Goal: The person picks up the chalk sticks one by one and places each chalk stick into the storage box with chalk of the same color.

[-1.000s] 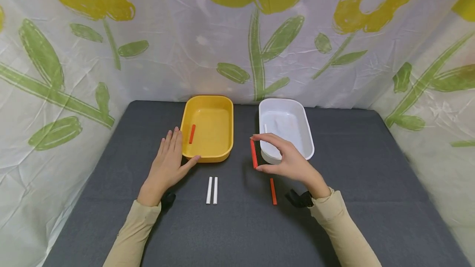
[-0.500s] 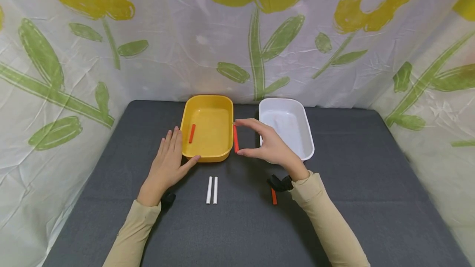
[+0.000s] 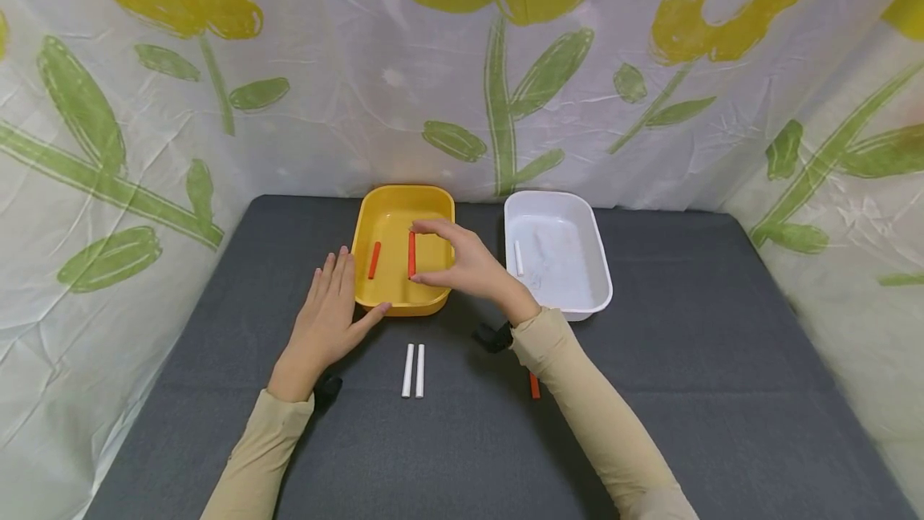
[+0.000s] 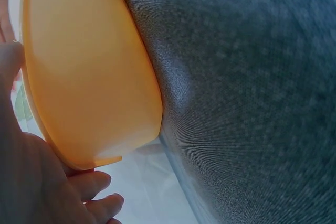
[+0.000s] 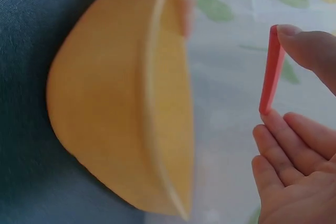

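Note:
My right hand (image 3: 472,265) pinches a red chalk stick (image 3: 411,255) end to end between thumb and fingertip, above the yellow tray (image 3: 404,305). The right wrist view shows the held red chalk (image 5: 271,70) higher than the tray's rim. Another red chalk stick (image 3: 374,260) lies inside that tray on the left. My left hand (image 3: 325,319) rests against the tray's left side with straight fingers, its thumb at the front rim. In the left wrist view, the yellow wall (image 4: 89,72) of the tray stands beside the thumb and fingers.
A white tray (image 3: 593,263) with one white chalk stick (image 3: 518,258) inside stands to the right. Two white chalk sticks (image 3: 414,371) lie side by side on the dark tablecloth (image 3: 433,456). A red chalk stick (image 3: 534,386) lies partly under the right forearm. A flowered curtain (image 3: 346,103) hangs behind.
My right hand has carried the red chalk left, from beside the white tray to over the yellow tray. The left hand has stayed in place.

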Demonstrator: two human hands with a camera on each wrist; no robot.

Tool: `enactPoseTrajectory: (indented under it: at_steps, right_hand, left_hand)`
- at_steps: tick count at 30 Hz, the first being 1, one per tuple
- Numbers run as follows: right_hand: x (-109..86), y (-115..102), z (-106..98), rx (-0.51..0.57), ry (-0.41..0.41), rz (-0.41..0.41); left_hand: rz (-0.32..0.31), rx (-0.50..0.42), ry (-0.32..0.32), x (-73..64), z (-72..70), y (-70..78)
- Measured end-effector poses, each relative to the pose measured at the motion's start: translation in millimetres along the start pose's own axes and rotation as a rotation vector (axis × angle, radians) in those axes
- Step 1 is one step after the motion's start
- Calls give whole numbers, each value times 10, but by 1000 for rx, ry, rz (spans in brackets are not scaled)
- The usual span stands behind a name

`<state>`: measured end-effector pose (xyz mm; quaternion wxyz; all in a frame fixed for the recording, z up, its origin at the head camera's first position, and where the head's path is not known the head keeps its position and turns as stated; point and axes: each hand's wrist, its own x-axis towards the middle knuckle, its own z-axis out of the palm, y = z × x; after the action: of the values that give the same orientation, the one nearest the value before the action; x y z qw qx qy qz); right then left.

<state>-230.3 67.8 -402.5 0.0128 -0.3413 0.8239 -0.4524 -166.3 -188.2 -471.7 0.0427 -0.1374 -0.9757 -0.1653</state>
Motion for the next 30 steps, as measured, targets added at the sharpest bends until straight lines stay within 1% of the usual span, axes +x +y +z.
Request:
enactPoseTrajectory:
  at_steps: [9,14,20,23,30]
  right_hand:
    - [238,121,275,-40,-89,84]
    - [356,195,394,-60,-122,115]
    - [476,227,486,-162,-171,146]
    - [527,229,518,-215,-189,183]
    - [608,257,585,-257,-215,300]
  left_hand:
    - [15,-1,16,8,1,3]
    - [20,1,24,0,-2,-3]
    - [24,7,28,-1,0,-11]
    - [26,13,28,2,2,-17]
    - [25,10,18,8,11,-24]
